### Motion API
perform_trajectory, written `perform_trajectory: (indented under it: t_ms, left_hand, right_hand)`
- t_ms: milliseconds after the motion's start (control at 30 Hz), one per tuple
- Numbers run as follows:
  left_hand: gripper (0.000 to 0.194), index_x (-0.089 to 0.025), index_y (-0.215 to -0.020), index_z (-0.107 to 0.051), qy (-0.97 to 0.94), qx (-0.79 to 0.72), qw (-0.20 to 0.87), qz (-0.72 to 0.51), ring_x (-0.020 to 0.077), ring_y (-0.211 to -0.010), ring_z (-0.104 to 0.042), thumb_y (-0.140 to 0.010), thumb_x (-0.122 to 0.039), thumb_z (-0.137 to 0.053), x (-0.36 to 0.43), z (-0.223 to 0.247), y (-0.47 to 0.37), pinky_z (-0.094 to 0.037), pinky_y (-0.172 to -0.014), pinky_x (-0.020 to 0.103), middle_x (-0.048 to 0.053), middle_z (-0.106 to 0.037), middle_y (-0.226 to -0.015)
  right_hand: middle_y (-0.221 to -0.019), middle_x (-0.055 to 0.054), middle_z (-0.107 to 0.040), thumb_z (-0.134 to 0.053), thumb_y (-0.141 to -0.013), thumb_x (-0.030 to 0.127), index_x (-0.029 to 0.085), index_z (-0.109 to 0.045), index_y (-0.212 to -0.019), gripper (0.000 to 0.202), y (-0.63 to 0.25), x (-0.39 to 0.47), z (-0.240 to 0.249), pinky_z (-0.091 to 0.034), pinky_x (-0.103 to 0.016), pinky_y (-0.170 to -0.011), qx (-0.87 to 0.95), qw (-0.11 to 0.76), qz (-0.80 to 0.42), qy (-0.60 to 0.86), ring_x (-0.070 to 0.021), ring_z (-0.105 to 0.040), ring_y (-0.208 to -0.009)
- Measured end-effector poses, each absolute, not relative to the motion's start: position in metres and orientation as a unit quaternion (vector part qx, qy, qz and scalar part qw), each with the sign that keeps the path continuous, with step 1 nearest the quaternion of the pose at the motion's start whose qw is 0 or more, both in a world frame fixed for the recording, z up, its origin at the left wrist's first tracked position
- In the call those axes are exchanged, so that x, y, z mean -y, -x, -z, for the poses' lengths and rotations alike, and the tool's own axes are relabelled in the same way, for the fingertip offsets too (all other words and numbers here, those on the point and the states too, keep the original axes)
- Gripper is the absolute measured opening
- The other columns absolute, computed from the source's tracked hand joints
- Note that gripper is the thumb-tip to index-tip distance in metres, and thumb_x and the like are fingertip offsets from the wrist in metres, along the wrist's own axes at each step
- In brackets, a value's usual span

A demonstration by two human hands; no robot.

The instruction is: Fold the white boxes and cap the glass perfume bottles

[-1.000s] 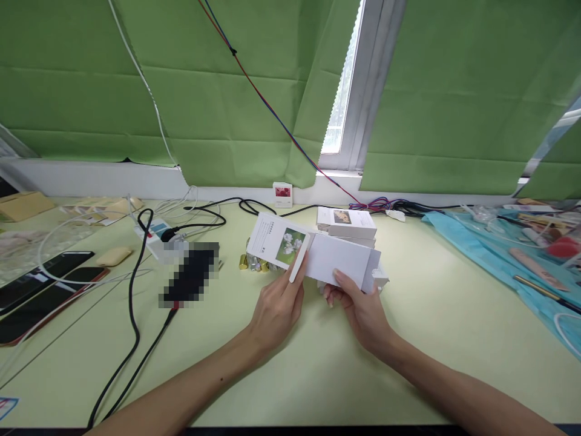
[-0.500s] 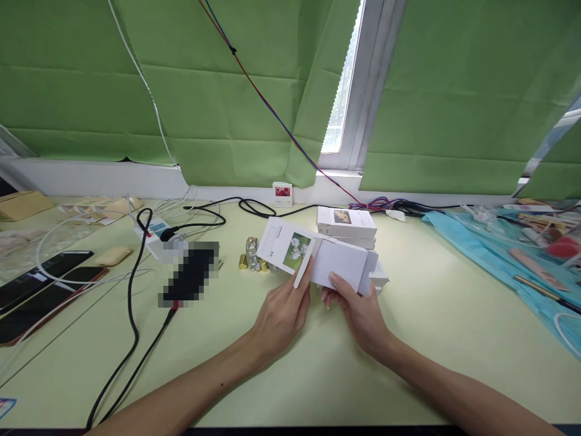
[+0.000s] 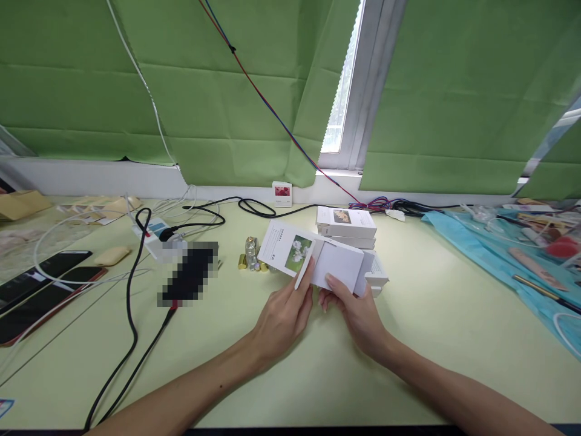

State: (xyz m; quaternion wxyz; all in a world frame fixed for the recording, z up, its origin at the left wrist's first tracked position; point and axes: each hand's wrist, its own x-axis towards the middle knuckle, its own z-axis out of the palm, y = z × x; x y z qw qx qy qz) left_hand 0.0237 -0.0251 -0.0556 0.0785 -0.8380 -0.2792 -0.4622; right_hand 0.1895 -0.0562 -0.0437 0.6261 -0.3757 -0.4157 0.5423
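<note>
My left hand is closed around a flat white cardboard box that has a white-flower picture and small print. A plain white insert sits partly inside the box's right end. My right hand grips this insert, thumb on top and fingers underneath. The box tilts down to the right above the table. Just behind it stands a stack of similar white boxes, partly hidden by the insert. Left of the box, small gold and silver bottles are partly covered by it.
A power strip, black cables and phones lie on the left. A small white box leans at the back wall. Blue plastic sheeting with brushes and other items covers the right side.
My right hand and the insert have shifted slightly left, so a little less of the insert shows outside the box. My left hand has barely moved.
</note>
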Motion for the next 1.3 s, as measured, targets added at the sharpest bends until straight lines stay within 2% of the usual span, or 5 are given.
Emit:
perform_trajectory:
  t_ms: [200, 433, 667, 833, 1300]
  left_hand:
    - [0.072, -0.019, -0.165, -0.016, 0.832, 0.294, 0.052, 0.468, 0.0122, -0.061, -0.061, -0.101, -0.013, -0.050, 0.027, 0.054, -0.025, -0.054, -0.061, 0.022, 0.004, -0.073, -0.088]
    - [0.073, -0.022, -0.164, -0.017, 0.823, 0.304, 0.035, 0.478, 0.0119, -0.064, -0.063, -0.101, -0.014, -0.051, 0.026, 0.054, -0.025, -0.055, -0.063, 0.022, 0.005, -0.074, -0.093]
    - [0.074, -0.023, -0.164, -0.019, 0.803, 0.324, -0.044, 0.498, 0.0117, -0.067, -0.065, -0.099, -0.016, -0.054, 0.028, 0.054, -0.024, -0.057, -0.067, 0.022, -0.001, -0.067, -0.081]
    - [0.074, -0.023, -0.164, -0.020, 0.796, 0.323, -0.089, 0.504, 0.0108, -0.067, -0.064, -0.099, -0.019, -0.055, 0.030, 0.053, -0.024, -0.058, -0.065, 0.022, 0.000, -0.067, -0.084]
    - [0.074, -0.021, -0.163, -0.023, 0.794, 0.301, -0.083, 0.521, 0.0075, -0.064, -0.058, -0.098, -0.016, -0.056, 0.030, 0.046, -0.024, -0.058, -0.067, 0.019, 0.000, -0.066, -0.084]
  right_hand:
    - [-0.074, -0.002, -0.066, -0.078, -0.086, 0.047, 0.021, -0.070, -0.092, 0.028, -0.190, 0.054, 0.044, -0.052, -0.033, -0.061, 0.418, 0.617, -0.554, 0.371, -0.0183, -0.060, -0.065]
    - [-0.078, -0.002, -0.065, -0.072, -0.086, 0.061, 0.021, -0.066, -0.100, 0.042, -0.189, 0.053, 0.040, -0.052, -0.033, -0.056, 0.410, 0.625, -0.563, 0.352, -0.0186, -0.062, -0.063]
    - [-0.080, -0.007, -0.070, -0.046, -0.094, 0.073, 0.021, -0.066, -0.100, 0.056, -0.192, 0.051, 0.043, -0.052, -0.035, -0.056, 0.415, 0.617, -0.578, 0.336, -0.0228, -0.065, -0.065]
    - [-0.082, -0.006, -0.071, -0.037, -0.098, 0.070, 0.023, -0.066, -0.105, 0.055, -0.192, 0.053, 0.040, -0.052, -0.036, -0.054, 0.410, 0.621, -0.567, 0.354, -0.0252, -0.067, -0.067]
    - [-0.081, -0.005, -0.068, -0.045, -0.104, 0.056, 0.023, -0.066, -0.090, 0.042, -0.194, 0.060, 0.040, -0.052, -0.036, -0.068, 0.474, 0.634, -0.520, 0.320, -0.0230, -0.065, -0.076]
